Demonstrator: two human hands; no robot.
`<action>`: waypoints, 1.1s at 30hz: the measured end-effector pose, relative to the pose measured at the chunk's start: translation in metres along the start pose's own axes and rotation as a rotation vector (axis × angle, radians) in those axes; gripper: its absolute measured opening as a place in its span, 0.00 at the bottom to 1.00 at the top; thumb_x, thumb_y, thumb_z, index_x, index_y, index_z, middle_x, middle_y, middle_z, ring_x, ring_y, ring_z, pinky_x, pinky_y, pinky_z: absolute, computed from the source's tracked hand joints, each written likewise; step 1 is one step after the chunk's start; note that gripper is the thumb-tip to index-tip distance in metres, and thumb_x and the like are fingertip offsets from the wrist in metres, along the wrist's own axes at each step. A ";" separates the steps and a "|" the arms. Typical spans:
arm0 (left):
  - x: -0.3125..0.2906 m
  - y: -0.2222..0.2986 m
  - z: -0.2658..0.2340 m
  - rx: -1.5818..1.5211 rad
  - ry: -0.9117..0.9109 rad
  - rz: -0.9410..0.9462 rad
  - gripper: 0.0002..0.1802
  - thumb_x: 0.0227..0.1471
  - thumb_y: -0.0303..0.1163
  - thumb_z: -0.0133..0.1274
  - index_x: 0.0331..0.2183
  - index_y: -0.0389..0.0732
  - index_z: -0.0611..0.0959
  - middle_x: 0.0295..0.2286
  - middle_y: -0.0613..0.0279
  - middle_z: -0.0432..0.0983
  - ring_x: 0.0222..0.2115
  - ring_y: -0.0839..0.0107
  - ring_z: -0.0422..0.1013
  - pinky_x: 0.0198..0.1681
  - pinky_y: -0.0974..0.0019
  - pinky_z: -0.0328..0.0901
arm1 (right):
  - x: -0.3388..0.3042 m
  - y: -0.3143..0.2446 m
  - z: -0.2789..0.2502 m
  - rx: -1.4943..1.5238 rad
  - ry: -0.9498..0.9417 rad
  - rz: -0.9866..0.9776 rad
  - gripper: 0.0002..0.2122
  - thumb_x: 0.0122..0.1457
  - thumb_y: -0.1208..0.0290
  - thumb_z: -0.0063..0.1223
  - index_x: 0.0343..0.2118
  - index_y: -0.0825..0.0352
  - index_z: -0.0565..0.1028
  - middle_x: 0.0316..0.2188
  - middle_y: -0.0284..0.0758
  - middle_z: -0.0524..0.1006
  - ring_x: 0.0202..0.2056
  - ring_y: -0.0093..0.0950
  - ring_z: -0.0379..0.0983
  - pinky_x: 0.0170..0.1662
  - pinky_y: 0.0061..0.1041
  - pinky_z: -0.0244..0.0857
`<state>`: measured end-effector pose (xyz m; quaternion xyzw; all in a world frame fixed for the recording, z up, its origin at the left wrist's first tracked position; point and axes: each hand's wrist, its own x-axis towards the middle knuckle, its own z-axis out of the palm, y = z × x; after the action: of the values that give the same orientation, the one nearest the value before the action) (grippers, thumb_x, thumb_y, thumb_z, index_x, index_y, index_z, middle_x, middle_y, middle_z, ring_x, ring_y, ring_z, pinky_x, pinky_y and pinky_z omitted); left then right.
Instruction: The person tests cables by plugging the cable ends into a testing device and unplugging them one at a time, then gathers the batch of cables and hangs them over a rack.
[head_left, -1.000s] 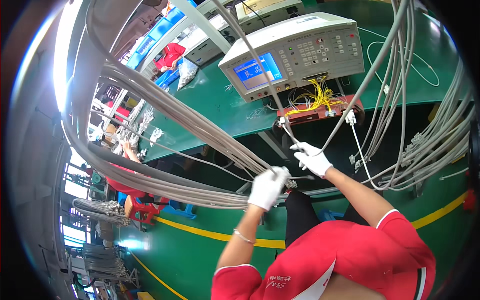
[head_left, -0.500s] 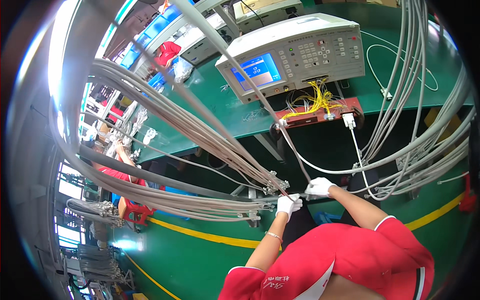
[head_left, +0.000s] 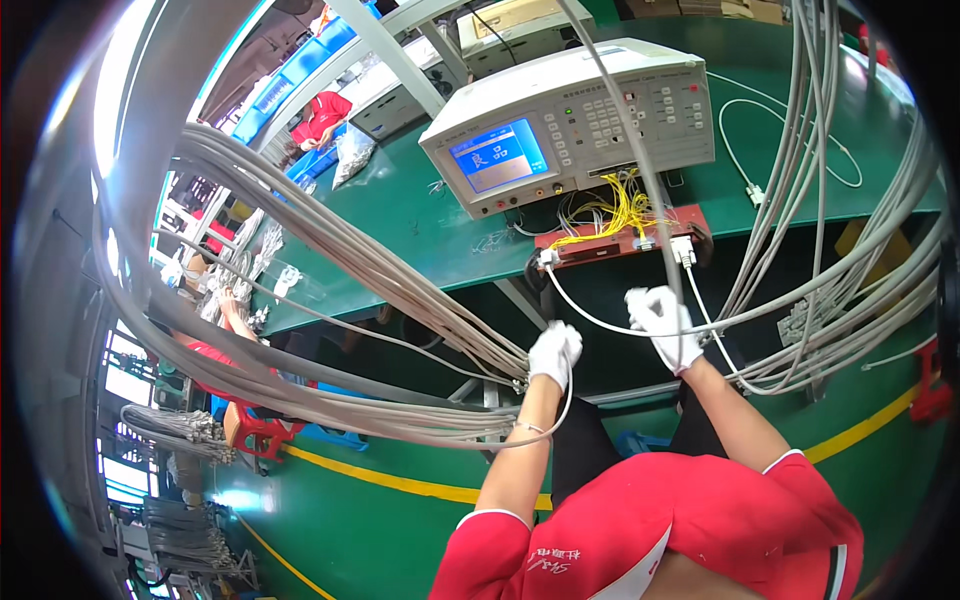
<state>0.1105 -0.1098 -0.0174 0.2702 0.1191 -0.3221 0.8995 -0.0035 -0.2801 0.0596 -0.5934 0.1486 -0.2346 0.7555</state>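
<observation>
"How is the white-gloved left hand (head_left: 555,353) posed?"
"Curled closed. Its bare left forearm (head_left: 521,460) rises steeply from a short red sleeve (head_left: 488,552), a thin pale bracelet (head_left: 530,427) near the wrist."
"And the white-gloved right hand (head_left: 664,325)?"
"Slightly higher, apart from the left, bent; its grip is unclear. The bare right forearm (head_left: 735,412) slants up leftward."

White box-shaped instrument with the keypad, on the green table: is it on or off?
On. The white box-shaped instrument has its rectangular blue screen lit, with large characters showing.
</observation>
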 end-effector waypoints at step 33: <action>-0.021 0.059 0.086 0.265 -0.035 0.055 0.06 0.51 0.28 0.47 0.33 0.36 0.73 0.19 0.67 0.65 0.17 0.76 0.64 0.21 0.72 0.62 | -0.025 -0.002 -0.037 -0.727 -0.109 -0.037 0.11 0.56 0.66 0.43 0.37 0.66 0.68 0.28 0.38 0.74 0.30 0.35 0.72 0.34 0.29 0.65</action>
<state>0.1361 -0.1089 0.0860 0.3843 0.0522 -0.3149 0.8663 -0.0438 -0.2980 0.0509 -0.8373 0.1712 -0.1481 0.4976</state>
